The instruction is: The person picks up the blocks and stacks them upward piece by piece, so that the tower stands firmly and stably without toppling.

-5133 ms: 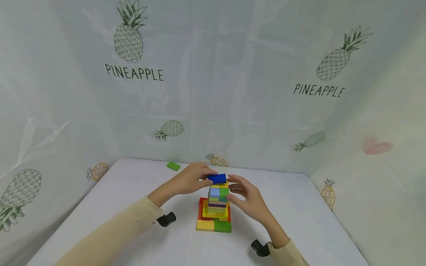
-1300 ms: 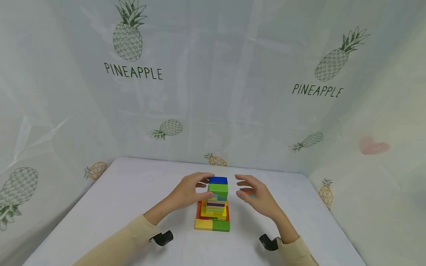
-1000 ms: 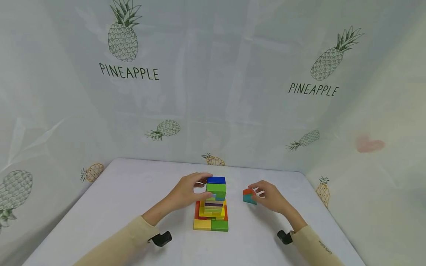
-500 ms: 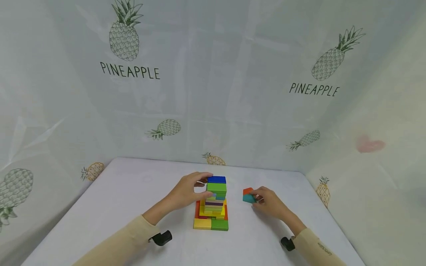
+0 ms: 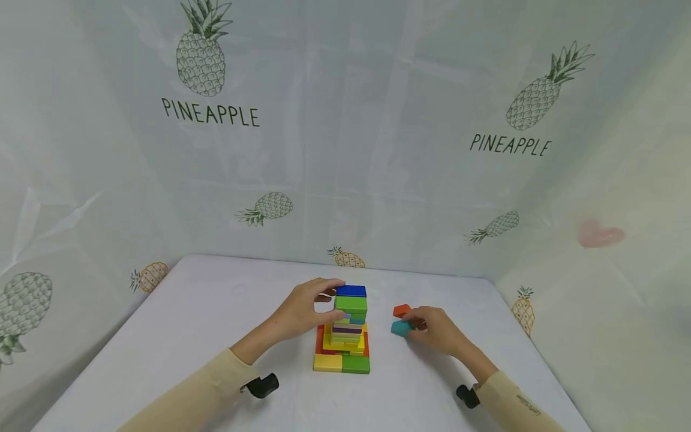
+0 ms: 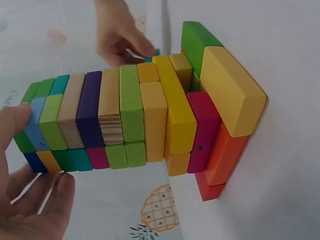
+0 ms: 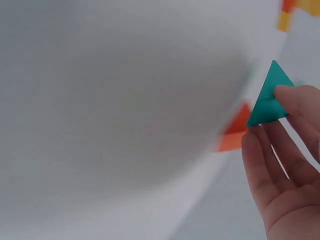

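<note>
A tower of coloured wooden blocks [image 5: 348, 329] stands mid-table, with a blue block [image 5: 351, 291] and a green block [image 5: 351, 305] at its top. My left hand [image 5: 302, 309] holds the tower's upper part, its thumb on the near side and the other fingers around the left and far sides. To the right, my right hand [image 5: 439, 330] pinches a teal triangular block [image 7: 270, 97] between thumb and fingers. Just behind that block, an orange triangular block [image 5: 401, 310] lies on the table, apart from the teal one in the head view.
The wider base of the tower has a yellow block [image 5: 327, 363] and a green base block [image 5: 356, 365] along its near side. A white cloth covers the table [image 5: 227, 336]. Behind it hangs a pineapple-print curtain [image 5: 351, 150].
The blue block, earlier in my left hand, sits on top; the loose green block has left the table's back. My right hand has moved right and drawn the teal block away from the orange one.
</note>
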Action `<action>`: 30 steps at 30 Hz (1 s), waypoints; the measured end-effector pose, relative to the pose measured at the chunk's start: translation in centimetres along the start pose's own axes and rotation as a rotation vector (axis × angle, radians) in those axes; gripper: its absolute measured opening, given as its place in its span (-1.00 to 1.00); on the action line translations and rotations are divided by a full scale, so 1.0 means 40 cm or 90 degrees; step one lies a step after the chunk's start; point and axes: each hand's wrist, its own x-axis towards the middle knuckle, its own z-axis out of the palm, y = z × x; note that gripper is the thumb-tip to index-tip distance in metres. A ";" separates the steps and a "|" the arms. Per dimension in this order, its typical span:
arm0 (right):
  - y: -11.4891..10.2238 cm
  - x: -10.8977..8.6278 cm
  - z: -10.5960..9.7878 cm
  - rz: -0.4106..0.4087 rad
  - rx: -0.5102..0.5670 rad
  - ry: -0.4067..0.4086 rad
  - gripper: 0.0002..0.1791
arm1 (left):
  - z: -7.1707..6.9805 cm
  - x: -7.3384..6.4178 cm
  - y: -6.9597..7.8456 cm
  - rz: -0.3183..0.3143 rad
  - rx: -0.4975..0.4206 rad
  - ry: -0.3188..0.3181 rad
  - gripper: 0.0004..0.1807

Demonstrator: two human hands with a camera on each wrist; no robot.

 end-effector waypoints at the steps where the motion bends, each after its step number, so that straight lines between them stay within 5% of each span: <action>1: -0.011 0.001 -0.011 -0.018 0.005 0.010 -0.66 | 0.001 0.001 0.001 0.000 0.000 0.001 -0.29; 7: -0.160 0.030 -0.119 -0.121 0.037 0.088 -0.62 | 0.003 0.009 0.006 0.003 -0.008 0.007 -0.29; 14: -0.322 0.093 -0.165 -0.212 0.074 0.074 -0.60 | 0.002 0.002 0.002 0.012 -0.014 0.011 -0.26; 20: -0.344 0.138 -0.126 -0.226 0.076 0.026 -0.61 | 0.002 -0.005 -0.001 0.023 -0.024 0.016 -0.24; 30: -0.342 0.152 -0.100 -0.197 0.095 0.017 -0.58 | 0.003 -0.007 -0.003 0.041 -0.027 0.018 -0.25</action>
